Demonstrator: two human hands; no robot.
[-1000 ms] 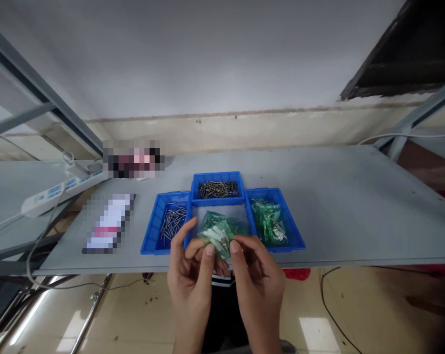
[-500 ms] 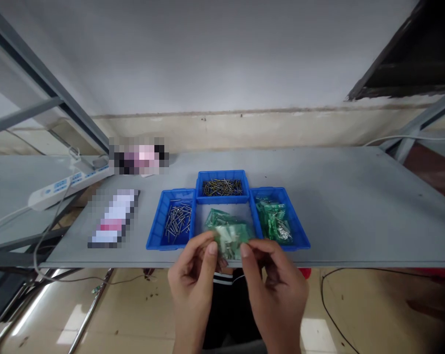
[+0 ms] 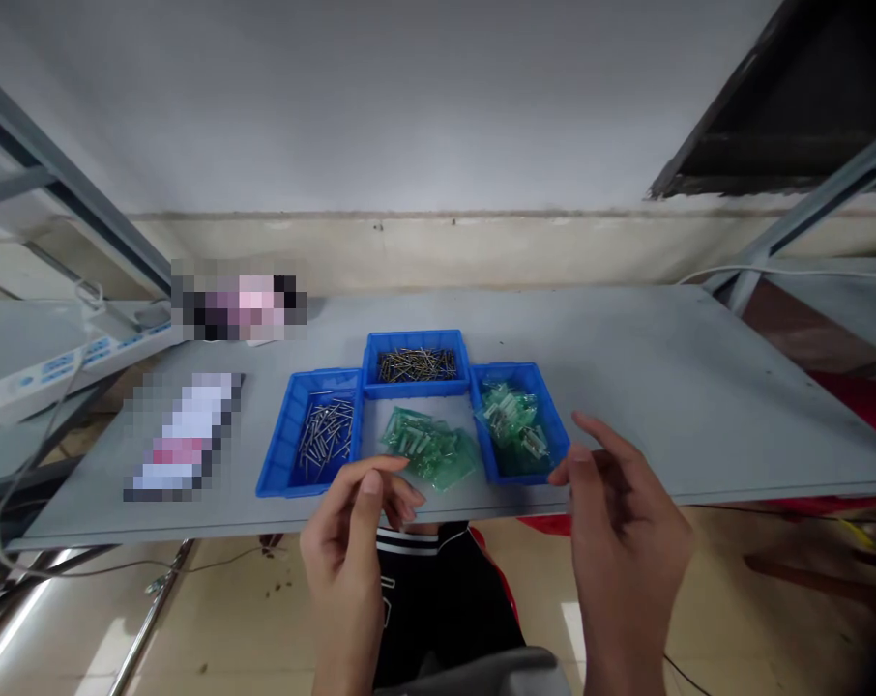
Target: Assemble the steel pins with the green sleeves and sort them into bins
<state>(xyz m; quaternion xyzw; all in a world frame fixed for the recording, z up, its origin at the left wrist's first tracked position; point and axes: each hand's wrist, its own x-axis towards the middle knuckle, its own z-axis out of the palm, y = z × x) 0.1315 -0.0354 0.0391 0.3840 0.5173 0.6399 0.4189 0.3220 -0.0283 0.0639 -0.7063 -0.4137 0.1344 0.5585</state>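
Note:
My left hand is at the table's front edge, fingers loosely curled and apart, with nothing visible in it. Just beyond its fingertips lies a pile of green plastic bags with small metal pieces inside. To the right, my right hand is open, index finger and thumb apart, near the corner of a blue tray. More green bags of metal pieces fill that tray. A left blue tray holds loose silver nails or pins. Darker, brassy screws or nails fill the back blue tray.
A blurred-out phone-like object lies left on the grey table. Behind it is another pixelated item. A white power strip with cables sits at the far left. Metal frame posts rise at both sides.
Both hands have let go of a green bag, which now lies with the pile between the trays. My hands have moved apart, the right one rightward. The camera view has shifted slightly right.

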